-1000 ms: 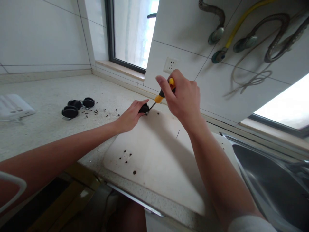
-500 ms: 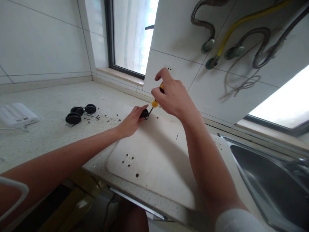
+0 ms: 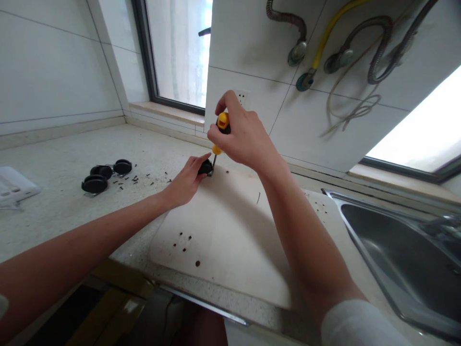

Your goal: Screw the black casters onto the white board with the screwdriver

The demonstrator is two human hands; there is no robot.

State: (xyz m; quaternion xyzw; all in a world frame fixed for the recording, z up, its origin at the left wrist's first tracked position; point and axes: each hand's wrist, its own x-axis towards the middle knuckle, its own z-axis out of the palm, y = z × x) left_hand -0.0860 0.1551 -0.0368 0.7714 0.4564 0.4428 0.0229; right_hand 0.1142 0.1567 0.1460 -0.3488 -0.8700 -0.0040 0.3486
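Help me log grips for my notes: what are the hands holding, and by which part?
The right hand holds a screwdriver by its yellow-and-black handle; the left hand holds a caster by its black wheel.

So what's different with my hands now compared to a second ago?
The right hand has swung the screwdriver's handle leftward, so it looks more upright. Nothing was taken up or let go. The left hand still holds a black caster on the white board; the scattered screws lie as before.
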